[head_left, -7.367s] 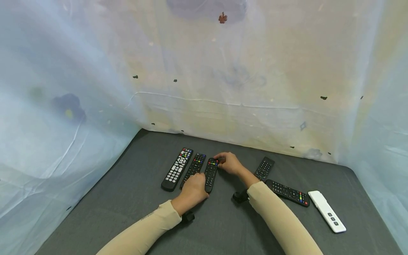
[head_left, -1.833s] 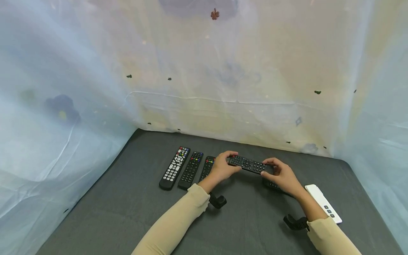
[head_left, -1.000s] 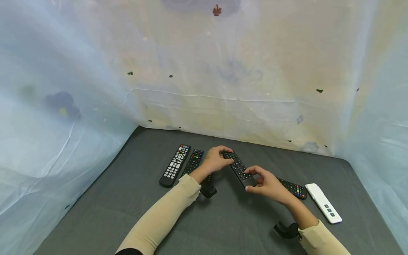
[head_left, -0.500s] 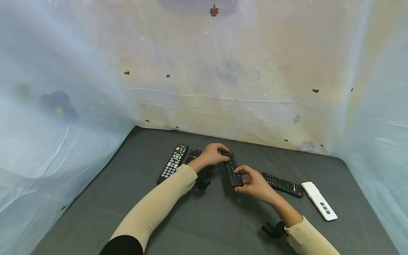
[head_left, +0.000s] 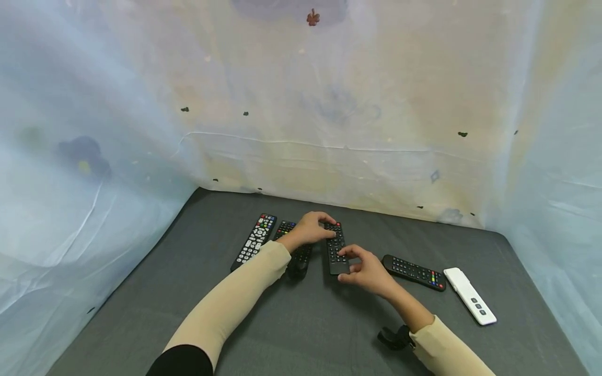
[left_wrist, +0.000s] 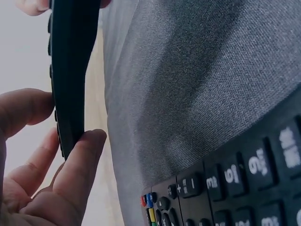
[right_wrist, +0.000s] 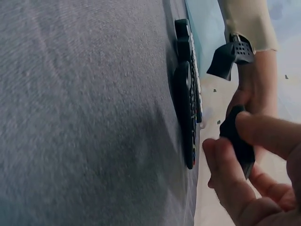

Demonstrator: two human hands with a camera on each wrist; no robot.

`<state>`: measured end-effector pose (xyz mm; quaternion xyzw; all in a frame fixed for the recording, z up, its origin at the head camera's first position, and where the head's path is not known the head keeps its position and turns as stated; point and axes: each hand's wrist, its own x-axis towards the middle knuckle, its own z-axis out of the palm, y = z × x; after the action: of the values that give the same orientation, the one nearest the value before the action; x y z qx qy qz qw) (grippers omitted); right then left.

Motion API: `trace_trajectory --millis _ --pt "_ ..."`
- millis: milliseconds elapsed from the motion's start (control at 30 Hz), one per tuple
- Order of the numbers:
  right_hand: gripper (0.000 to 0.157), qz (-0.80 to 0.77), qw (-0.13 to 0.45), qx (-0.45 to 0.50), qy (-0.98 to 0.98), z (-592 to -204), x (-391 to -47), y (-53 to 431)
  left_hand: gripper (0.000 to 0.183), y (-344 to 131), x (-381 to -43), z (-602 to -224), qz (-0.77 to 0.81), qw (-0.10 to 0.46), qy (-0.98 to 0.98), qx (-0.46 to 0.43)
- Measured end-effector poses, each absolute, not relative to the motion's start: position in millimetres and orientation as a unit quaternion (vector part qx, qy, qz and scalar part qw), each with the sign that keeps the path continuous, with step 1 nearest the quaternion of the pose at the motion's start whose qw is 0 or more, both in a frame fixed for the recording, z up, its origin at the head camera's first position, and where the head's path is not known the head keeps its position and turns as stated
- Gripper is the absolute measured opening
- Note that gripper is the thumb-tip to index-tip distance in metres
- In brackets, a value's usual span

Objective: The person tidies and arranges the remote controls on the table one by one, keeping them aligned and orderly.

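A black remote control (head_left: 336,256) is held between both hands, raised off the grey cloth, its buttons facing up in the head view. My left hand (head_left: 310,228) pinches its far end, thumb on one side and fingers on the other. At the near end my right hand (head_left: 369,271) pinches it. Both wrist views show a gap between this remote (left_wrist: 73,70) and the cloth. Left of it lie a large remote with white buttons (head_left: 254,240), a second black remote (head_left: 285,228) and a third one (head_left: 301,257), the last two partly hidden by my left arm.
Right of my hands, a black remote (head_left: 414,272) lies slantwise on the grey cloth (head_left: 301,334). A white remote (head_left: 470,296) sits beside it. Patterned curtains (head_left: 376,115) enclose the back and sides. Each wrist wears a black camera mount (head_left: 395,337).
Earlier both hands were at the third remote on the cloth. Since then they have lifted another from the right, turned it from crosswise to nearly lengthwise and shifted it left.
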<state>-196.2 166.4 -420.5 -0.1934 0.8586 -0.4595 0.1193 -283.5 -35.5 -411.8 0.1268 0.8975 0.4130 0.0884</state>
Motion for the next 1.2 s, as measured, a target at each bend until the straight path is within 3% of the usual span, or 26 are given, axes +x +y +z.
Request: trace_trajectory --millis 1200 --pt "0.049 -0.402 0.110 -0.206 0.885 -442.3 -214.1 138.2 0.033 -28.6 -299.4 -422.7 0.365 0.114 0.913 0.144"
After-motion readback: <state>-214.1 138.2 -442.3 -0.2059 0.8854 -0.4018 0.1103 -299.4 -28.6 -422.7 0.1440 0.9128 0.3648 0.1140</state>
